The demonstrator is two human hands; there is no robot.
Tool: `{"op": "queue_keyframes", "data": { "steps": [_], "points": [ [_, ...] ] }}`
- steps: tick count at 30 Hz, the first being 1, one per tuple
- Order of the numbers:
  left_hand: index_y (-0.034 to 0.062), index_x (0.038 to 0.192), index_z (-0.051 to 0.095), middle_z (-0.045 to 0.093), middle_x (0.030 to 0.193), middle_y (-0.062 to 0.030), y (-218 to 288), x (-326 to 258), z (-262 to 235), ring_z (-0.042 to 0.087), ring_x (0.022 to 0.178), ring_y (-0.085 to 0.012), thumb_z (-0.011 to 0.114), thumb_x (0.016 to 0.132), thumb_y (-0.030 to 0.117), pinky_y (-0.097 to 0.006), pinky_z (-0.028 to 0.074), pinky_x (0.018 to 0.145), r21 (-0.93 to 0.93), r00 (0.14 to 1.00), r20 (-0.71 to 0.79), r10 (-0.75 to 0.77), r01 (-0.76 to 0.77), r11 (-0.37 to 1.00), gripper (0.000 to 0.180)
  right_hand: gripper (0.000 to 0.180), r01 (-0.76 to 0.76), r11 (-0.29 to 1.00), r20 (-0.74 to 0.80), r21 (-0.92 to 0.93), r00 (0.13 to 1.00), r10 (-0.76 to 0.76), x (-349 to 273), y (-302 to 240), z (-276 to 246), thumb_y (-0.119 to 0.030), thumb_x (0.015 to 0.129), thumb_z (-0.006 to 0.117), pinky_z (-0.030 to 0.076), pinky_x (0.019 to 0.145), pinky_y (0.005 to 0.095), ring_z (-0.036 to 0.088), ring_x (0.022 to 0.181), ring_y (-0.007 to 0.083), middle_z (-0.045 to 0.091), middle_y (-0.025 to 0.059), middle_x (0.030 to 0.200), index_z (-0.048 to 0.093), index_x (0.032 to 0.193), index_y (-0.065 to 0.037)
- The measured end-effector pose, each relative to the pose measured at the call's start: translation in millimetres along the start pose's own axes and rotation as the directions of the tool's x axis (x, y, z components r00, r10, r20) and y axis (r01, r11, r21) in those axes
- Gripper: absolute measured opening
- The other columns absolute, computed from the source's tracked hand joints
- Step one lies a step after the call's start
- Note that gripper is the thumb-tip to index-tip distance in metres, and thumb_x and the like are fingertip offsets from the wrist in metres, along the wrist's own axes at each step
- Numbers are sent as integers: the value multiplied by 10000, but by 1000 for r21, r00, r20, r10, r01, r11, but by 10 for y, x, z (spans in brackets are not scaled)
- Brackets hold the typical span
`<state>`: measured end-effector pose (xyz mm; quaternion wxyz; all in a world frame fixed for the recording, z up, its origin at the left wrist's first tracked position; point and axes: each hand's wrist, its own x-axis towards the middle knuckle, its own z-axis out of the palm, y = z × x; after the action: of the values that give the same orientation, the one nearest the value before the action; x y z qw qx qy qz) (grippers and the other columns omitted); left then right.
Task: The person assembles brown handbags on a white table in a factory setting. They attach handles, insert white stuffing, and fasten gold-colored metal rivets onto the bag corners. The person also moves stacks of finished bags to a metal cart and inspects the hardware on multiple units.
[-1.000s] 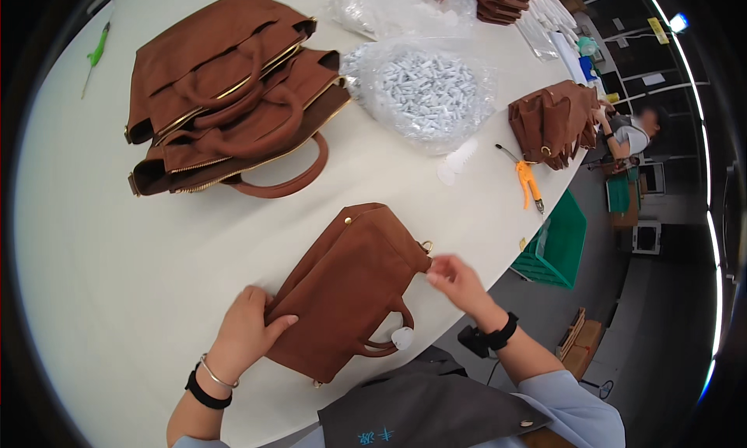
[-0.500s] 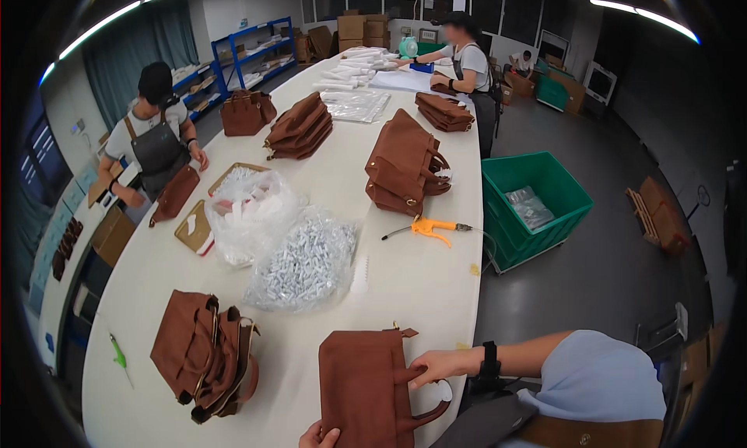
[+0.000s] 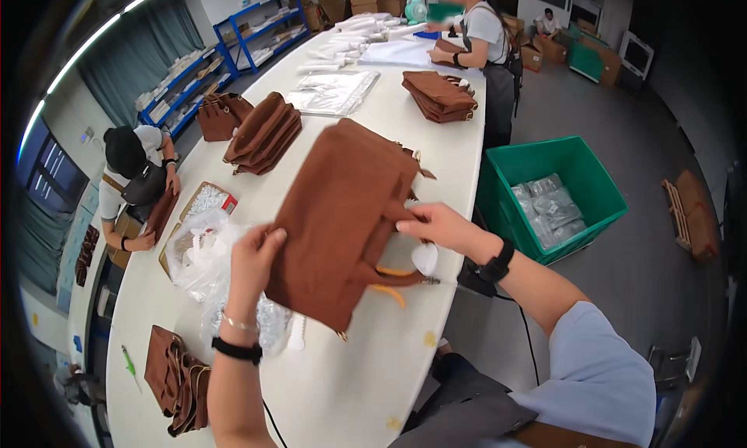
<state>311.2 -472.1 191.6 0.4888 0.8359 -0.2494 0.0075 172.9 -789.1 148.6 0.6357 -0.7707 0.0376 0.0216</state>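
Note:
A brown handbag [image 3: 338, 214] is held up over the table, tilted, its handles toward the right. My left hand [image 3: 257, 265] is closed on the bag's left edge, thumb on the near face. With its fingers around one handle, my right hand [image 3: 440, 228] grips the bag on the other side. A white tag [image 3: 425, 259] hangs by the handles. Behind the lower handle, parts of an orange air blow gun [image 3: 389, 294] show. The bag hides much of the table behind it, including the place where a bag stack stood.
Brown bags [image 3: 177, 382] lie at the near left by a green-handled tool [image 3: 130, 362]. More bag stacks [image 3: 264, 133] [image 3: 440, 96] stand farther back. Plastic bags of small white parts [image 3: 206, 249] lie left. A green bin [image 3: 552, 199] stands right of the table. Co-workers [image 3: 136, 175] [image 3: 484, 39] work alongside.
The handbag has been lifted from the near table edge and moved forward, held in both hands. My left hand has come up with it. The view has shifted.

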Motion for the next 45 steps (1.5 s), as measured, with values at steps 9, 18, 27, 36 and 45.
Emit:
{"op": "queue_keyframes", "data": {
  "steps": [9,18,27,36,45],
  "points": [
    [-32,1071,637,683,958,-200,-703,1601,944,651,909,-269,586,928,328,-346,485,810,399,994,-45,-103,112,910,391,466,158,983,-275,90,953,-128,1459,978,-654,-355,915,608,476,735,304,573,867,167,601,128,957,572,1159,40],
    [-53,1106,619,683,985,-129,-878,1657,876,620,900,-177,547,944,425,-309,472,825,238,873,145,-466,426,873,510,983,-317,730,-15,606,913,409,800,1503,-436,-678,870,462,297,1070,493,185,1411,310,169,162,1536,48,1497,-44],
    [-46,1263,529,617,1200,-101,-1004,1543,798,603,1045,-168,575,931,428,-274,467,915,-307,740,284,-610,673,673,581,1035,-235,572,1,786,926,378,903,1527,-248,-704,842,486,314,1051,522,229,1382,292,120,144,1535,-79,1496,-134],
    [-19,1293,503,589,1255,-114,-945,1535,866,586,1120,-201,603,906,447,-317,468,955,-444,663,350,-662,740,506,613,1065,-173,586,-36,792,944,327,1003,1537,-307,-649,847,542,339,1051,475,249,1371,286,122,159,1522,-95,1494,-92],
    [-15,1320,472,547,1313,-123,-857,1465,1039,535,1198,-221,592,917,436,-343,438,1008,-537,670,374,-641,720,440,617,825,-102,493,-134,864,898,420,1328,1511,-578,-530,902,547,387,1001,443,403,1270,239,360,108,1417,111,1492,-153]
  ]
}}
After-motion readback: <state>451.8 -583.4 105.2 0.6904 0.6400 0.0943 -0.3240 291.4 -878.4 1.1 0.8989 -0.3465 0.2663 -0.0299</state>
